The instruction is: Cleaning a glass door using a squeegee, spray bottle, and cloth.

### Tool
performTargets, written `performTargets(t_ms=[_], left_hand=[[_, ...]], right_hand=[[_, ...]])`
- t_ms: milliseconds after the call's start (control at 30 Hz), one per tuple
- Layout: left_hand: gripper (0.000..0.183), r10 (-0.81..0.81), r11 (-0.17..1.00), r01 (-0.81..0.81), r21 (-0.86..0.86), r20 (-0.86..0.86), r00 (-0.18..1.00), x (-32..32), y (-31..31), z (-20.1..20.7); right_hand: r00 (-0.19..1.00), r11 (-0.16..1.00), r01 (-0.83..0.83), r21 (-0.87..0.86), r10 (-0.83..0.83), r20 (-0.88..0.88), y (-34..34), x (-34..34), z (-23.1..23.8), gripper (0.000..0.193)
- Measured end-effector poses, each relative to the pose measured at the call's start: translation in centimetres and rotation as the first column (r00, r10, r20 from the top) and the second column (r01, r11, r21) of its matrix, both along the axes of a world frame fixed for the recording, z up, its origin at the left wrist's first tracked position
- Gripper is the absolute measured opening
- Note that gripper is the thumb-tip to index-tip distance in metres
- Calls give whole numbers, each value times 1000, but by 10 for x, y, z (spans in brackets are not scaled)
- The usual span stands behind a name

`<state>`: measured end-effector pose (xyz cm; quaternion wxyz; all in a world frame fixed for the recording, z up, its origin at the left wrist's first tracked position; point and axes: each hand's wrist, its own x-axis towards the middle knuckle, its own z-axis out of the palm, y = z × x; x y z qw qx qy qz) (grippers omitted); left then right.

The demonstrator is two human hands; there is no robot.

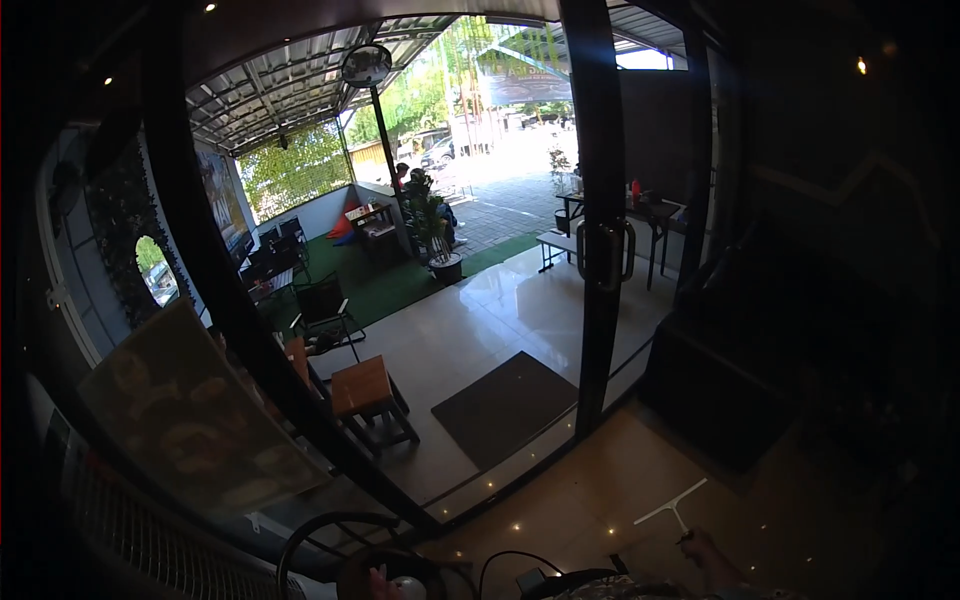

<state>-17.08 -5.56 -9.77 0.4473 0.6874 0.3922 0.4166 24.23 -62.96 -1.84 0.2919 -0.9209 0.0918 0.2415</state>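
At the lower right my right hand (708, 560) is closed round the handle of a squeegee (672, 503). Its pale, narrow blade points away from me, above the shiny floor and apart from the glass. My left hand (378, 582) shows only in part at the bottom edge, dim and cut off. Its fingers look bent beside a white rounded thing (408, 587) whose kind I cannot make out. Ahead stands a dark-framed glass door with a metal pull handle (628, 250).
Beyond the glass are a dark doormat (508, 408), a wooden stool (364, 388), a folding chair (322, 303) and a potted plant (428, 225). A black sofa (715, 390) stands at right. A curved dark chair frame (335, 520) is close at lower left. A person sits outside.
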Motion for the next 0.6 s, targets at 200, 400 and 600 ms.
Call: performTargets(t_ms=[200, 400, 600], left_hand=[[52, -41, 988, 114, -102, 544, 838, 136, -79, 83], [99, -419, 894, 448, 3, 361, 833, 245, -161, 218], [107, -614, 789, 582, 194, 257, 747, 350, -248, 331]], right_hand=[[992, 991, 94, 90, -86, -94, -80, 27, -15, 37], [975, 981, 192, 11, -190, -117, -141, 36, 12, 37], [847, 835, 527, 156, -502, -177, -217, 13, -22, 31]])
